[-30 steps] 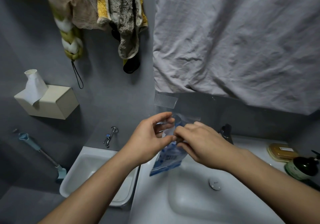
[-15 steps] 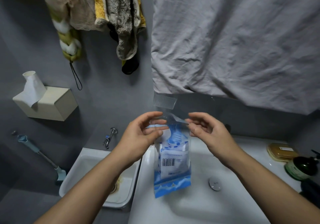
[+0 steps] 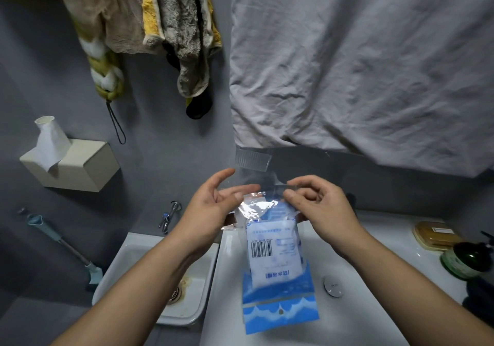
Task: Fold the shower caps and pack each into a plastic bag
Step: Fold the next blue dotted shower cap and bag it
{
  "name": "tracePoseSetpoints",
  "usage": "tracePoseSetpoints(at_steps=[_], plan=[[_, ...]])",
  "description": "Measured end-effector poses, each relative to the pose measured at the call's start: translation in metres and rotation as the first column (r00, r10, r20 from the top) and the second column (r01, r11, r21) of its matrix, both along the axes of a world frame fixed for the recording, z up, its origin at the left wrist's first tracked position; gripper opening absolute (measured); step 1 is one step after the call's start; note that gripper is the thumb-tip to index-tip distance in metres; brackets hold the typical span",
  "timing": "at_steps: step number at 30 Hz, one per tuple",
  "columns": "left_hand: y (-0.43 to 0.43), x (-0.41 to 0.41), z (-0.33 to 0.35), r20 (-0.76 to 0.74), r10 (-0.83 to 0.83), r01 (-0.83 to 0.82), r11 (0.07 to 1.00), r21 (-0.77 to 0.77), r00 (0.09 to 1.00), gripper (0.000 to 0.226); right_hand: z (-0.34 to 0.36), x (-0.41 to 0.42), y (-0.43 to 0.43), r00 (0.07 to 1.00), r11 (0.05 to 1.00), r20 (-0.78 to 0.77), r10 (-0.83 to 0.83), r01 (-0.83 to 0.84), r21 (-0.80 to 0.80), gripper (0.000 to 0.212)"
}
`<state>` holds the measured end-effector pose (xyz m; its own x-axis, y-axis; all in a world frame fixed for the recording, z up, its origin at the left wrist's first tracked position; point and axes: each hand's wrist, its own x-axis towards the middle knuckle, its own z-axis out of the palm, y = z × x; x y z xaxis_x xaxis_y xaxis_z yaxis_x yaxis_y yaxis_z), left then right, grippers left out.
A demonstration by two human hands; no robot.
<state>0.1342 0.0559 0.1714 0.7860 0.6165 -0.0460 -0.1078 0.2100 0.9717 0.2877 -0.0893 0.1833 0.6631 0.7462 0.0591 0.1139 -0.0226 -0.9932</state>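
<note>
A clear plastic bag [image 3: 278, 284] with blue wave print and a barcode label hangs upright over the white washbasin [image 3: 374, 287]. Inside it sits a folded white shower cap [image 3: 275, 262]. My right hand [image 3: 318, 206] pinches the bag's clear top flap between thumb and fingers. My left hand [image 3: 211, 212] is at the bag's upper left edge, fingers spread and curved; whether it still grips the plastic is unclear.
A smaller white sink [image 3: 149, 278] sits lower left, with a tap [image 3: 168, 214] above it. A tissue box [image 3: 72, 166] is on the grey wall. Towels [image 3: 176, 27] and a grey sheet [image 3: 361, 59] hang above. A soap dish [image 3: 435, 234] and dark bottle [image 3: 465, 260] stand at right.
The bag has swung from tilted under my joined hands to hanging straight down. My hands have drawn apart along its top edge, and my left fingers have loosened.
</note>
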Motion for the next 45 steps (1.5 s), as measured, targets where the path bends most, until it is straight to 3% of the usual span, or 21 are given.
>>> tracePoseSetpoints(at_steps=[8, 17, 21, 24, 29, 33, 36, 39, 42, 45], plan=[[0.003, -0.002, 0.002, -0.031, -0.03, 0.029, 0.999, -0.013, 0.999, 0.028, 0.003, 0.0, -0.003, 0.991, 0.996, 0.103, 0.085, -0.083, -0.016, 0.017], [0.005, -0.002, 0.004, -0.058, -0.006, 0.008, 1.0, 0.026, 0.998, 0.023, 0.004, 0.0, 0.002, 0.989, 1.0, 0.149, 0.009, -0.01, 0.004, 0.013], [0.014, -0.004, 0.004, -0.114, 0.035, -0.019, 0.99, 0.142, 0.993, 0.033, 0.006, 0.005, 0.003, 0.989, 0.996, -0.146, 0.026, -0.013, 0.089, 0.018], [0.017, -0.008, 0.011, -0.085, -0.038, 0.047, 0.993, 0.104, 0.996, 0.031, 0.003, 0.008, 0.003, 0.914, 0.985, -0.391, 0.11, -0.047, 0.168, 0.028], [0.015, -0.013, 0.02, -0.032, -0.111, 0.113, 0.991, 0.075, 0.993, 0.037, 0.002, 0.011, 0.003, 0.826, 0.975, -0.542, 0.155, -0.039, 0.22, 0.034], [0.022, -0.02, 0.019, -0.046, -0.177, 0.182, 0.974, 0.135, 0.983, 0.024, 0.001, 0.013, -0.001, 0.879, 0.972, -0.457, 0.137, -0.031, 0.232, 0.052], [0.025, -0.025, 0.022, -0.093, -0.247, 0.261, 0.943, 0.208, 0.965, 0.026, -0.001, 0.015, -0.001, 0.958, 0.981, -0.263, 0.115, -0.068, 0.182, 0.03], [0.021, -0.017, 0.015, -0.181, -0.059, 0.121, 0.926, 0.357, 0.982, 0.005, -0.01, 0.015, 0.003, 0.999, 0.999, -0.027, 0.025, -0.024, 0.037, 0.012], [0.02, -0.009, -0.003, -0.172, 0.032, 0.022, 0.953, 0.302, 0.985, 0.028, -0.023, 0.012, 0.008, 0.999, 0.999, -0.05, -0.004, 0.006, 0.04, 0.022], [0.018, -0.005, -0.02, -0.168, 0.056, -0.012, 0.968, 0.251, 0.984, 0.039, -0.036, 0.012, 0.012, 0.989, 0.995, -0.12, 0.089, -0.093, -0.028, 0.039]])
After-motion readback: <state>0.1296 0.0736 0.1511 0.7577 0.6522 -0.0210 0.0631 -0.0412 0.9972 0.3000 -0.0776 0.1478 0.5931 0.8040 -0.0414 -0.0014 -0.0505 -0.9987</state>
